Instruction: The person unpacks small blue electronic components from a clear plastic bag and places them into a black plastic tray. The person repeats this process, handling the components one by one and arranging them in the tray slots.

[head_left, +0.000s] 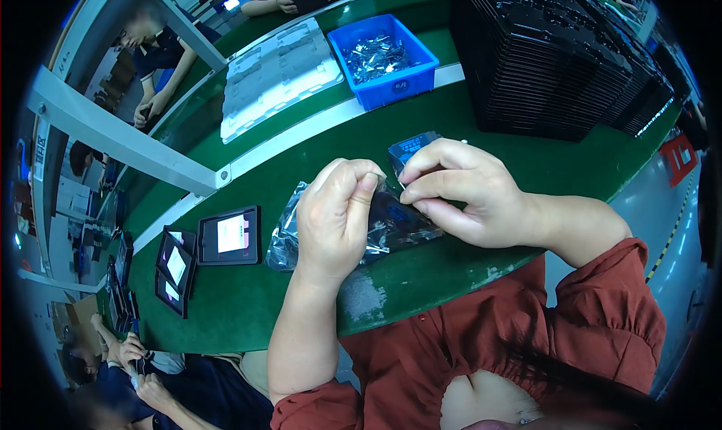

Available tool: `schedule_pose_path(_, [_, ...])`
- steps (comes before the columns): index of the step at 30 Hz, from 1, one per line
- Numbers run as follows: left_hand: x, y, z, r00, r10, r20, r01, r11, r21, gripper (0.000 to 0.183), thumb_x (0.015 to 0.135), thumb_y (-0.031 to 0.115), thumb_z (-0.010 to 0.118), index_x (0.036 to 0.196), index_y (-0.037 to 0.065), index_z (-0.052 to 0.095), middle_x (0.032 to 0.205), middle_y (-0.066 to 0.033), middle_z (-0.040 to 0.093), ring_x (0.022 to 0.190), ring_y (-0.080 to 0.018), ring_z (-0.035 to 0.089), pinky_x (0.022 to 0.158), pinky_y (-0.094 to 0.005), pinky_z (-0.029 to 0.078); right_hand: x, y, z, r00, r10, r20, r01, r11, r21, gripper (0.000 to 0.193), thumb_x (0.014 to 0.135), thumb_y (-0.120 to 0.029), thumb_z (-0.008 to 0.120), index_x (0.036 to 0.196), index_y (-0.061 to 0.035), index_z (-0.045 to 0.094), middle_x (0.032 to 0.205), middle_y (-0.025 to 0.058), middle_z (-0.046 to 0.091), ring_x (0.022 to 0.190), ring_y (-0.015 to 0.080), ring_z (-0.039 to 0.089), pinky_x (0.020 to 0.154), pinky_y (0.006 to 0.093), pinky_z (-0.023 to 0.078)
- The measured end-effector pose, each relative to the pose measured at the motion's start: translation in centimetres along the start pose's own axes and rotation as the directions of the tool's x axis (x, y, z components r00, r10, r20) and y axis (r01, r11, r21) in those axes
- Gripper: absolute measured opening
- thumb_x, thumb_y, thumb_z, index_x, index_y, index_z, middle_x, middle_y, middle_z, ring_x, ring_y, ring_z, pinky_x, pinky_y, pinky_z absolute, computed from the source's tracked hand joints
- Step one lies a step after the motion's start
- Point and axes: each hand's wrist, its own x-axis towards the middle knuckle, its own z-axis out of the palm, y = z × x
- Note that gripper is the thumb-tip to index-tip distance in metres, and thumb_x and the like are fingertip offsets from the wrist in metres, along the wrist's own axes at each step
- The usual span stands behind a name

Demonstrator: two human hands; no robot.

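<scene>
Both my hands are raised close together over a green table (451,253). My left hand (331,216) is closed, thumb against the curled fingers; what it pinches is too small to tell. My right hand (470,193), fingertips and thumb pressed together, faces it across a narrow gap. A thin pale sliver shows at its fingertips, too small to name. Under both hands lies a shiny, crumpled, see-through plastic bag (398,231) with dark contents, partly hidden by my left hand. Just behind my fingers stands a small dark blue box (410,144), partly covered by my right hand.
A blue bin (395,88) of small shiny pieces stands at the back, beside pale moulded trays (278,77). Tall stacks of black trays (549,69) fill the back right. Several shallow black trays (230,260) lie at left. Co-workers sit at left and across the table.
</scene>
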Motion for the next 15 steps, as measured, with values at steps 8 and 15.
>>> schedule_pose_path(8, [-0.03,0.56,0.2,0.998,0.063,-0.008,-0.062,0.996,0.066,0.006,0.089,0.004,0.056,0.086,0.001,0.06,0.071,-0.0092,0.057,0.062,-0.02,0.054,0.056,-0.0302,0.042,-0.08,0.4,0.16,0.999,0.032,-0.008,-0.032,0.999,-0.001,0.014,0.07,0.001,0.066,0.084,-0.0028,0.064,0.102,0.0113,0.058,0.087,0.0232,0.059,0.068,0.0322,0.049])
schedule_pose_path(15, [-0.08,0.79,0.73,0.993,0.116,-0.036,-0.108,0.977,0.185,0.002,0.086,0.002,0.058,0.086,0.001,0.06,0.071,-0.0112,0.057,0.062,-0.0265,0.056,0.056,-0.0354,0.044,0.12,-0.08,0.47,0.997,0.026,-0.075,-0.03,0.998,-0.056,0.015,0.067,0.001,0.066,0.081,-0.0034,0.063,0.114,0.0151,0.055,0.092,0.028,0.059,0.077,0.036,0.048])
